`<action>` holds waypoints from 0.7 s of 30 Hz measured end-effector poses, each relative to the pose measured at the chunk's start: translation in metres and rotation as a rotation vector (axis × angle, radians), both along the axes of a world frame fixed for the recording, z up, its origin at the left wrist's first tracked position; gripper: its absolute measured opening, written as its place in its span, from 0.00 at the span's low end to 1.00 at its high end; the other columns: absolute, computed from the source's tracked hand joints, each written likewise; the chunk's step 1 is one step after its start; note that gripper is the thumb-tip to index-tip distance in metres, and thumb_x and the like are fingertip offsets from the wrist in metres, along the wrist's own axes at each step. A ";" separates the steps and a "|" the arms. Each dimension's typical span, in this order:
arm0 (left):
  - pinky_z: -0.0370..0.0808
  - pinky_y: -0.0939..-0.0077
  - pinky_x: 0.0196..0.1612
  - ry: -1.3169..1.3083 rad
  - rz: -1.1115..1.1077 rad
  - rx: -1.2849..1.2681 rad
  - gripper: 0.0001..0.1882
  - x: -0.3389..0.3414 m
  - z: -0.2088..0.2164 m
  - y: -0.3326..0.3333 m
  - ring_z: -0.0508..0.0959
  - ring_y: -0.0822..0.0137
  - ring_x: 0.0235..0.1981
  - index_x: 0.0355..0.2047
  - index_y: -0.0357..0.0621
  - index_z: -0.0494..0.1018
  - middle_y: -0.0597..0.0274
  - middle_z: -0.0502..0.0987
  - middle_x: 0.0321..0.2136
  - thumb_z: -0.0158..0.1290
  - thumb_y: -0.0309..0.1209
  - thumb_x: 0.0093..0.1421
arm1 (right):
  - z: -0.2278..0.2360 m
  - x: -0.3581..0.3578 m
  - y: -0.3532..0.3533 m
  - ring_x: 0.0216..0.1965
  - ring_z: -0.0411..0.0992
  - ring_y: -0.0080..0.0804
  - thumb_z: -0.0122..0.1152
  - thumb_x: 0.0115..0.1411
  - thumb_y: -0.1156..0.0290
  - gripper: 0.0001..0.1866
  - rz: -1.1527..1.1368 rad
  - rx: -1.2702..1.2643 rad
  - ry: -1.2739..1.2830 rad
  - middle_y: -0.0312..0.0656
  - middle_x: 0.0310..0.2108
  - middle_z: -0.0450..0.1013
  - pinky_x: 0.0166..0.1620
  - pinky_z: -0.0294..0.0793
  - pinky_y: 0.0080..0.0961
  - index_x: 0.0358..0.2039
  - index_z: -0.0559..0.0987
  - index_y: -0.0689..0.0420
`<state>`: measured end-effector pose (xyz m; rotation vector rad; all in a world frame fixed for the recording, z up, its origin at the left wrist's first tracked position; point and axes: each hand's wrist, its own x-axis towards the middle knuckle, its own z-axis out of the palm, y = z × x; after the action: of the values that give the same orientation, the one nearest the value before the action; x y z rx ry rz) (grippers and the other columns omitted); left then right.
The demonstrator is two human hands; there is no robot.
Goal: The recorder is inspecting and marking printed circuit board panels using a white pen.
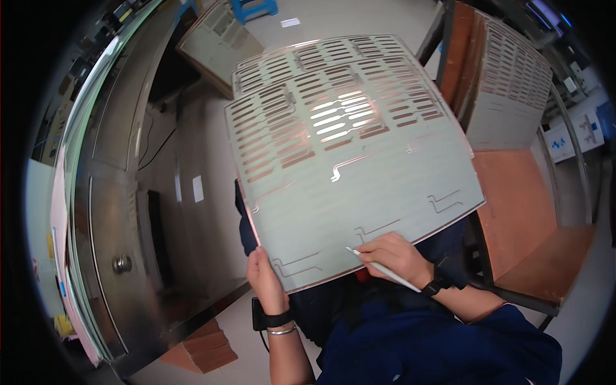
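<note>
A large pale grey-green panel (378, 183) with rows of copper-coloured slots and bent line marks lies tilted in front of me, its near edge close to my lap. A similar slotted strip shows beyond its far part; whether that is a second panel I cannot tell. My left hand (265, 277) is closed on the panel's near left edge. In my right hand (401, 256) is a slim white pen-shaped tool (396, 278), pinched between the fingers. Its tip is at the panel's surface near the front edge, beside a bent line mark; whether it touches is unclear.
At right, more slotted panels (507, 96) lean against brown boards (463, 58), above a reddish-brown board surface (520, 192). A metal cabinet with a round knob (122, 264) stands at left. Another panel (221, 40) leans at the far left, near a blue stool (255, 9).
</note>
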<state>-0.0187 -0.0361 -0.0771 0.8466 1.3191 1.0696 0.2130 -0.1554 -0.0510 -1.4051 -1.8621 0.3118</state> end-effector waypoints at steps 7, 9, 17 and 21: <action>0.63 0.83 0.32 0.108 -0.047 0.051 0.15 -0.003 -0.003 0.000 0.64 0.82 0.27 0.26 0.41 0.69 0.74 0.67 0.23 0.43 0.35 0.69 | 0.000 0.003 -0.005 0.37 0.73 0.36 0.65 0.47 0.78 0.13 -0.079 0.015 0.048 0.38 0.38 0.75 0.41 0.72 0.29 0.35 0.76 0.58; 0.64 0.83 0.33 0.143 -0.016 0.079 0.15 0.002 0.001 0.000 0.65 0.81 0.28 0.27 0.41 0.69 0.73 0.69 0.24 0.43 0.36 0.69 | 0.002 0.014 -0.016 0.38 0.74 0.36 0.65 0.47 0.78 0.13 -0.053 -0.022 0.146 0.39 0.38 0.75 0.43 0.72 0.29 0.36 0.77 0.58; 0.64 0.83 0.30 0.253 -0.099 0.121 0.16 -0.023 0.003 0.018 0.64 0.81 0.25 0.26 0.41 0.68 0.72 0.69 0.23 0.43 0.37 0.69 | 0.018 0.133 -0.068 0.39 0.75 0.41 0.62 0.49 0.79 0.09 -0.620 -0.015 0.162 0.47 0.37 0.76 0.44 0.74 0.30 0.33 0.77 0.62; 0.64 0.82 0.34 0.408 -0.157 0.130 0.16 -0.033 -0.005 0.023 0.65 0.80 0.28 0.28 0.38 0.68 0.71 0.70 0.25 0.42 0.36 0.69 | 0.016 0.153 -0.068 0.39 0.75 0.41 0.62 0.49 0.79 0.09 -0.635 0.008 0.082 0.45 0.36 0.76 0.44 0.73 0.30 0.33 0.77 0.62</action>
<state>-0.0522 -0.0127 -0.0817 1.2947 1.4991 0.8941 0.3659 -0.2231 -0.0350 -1.8551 -1.2607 0.0388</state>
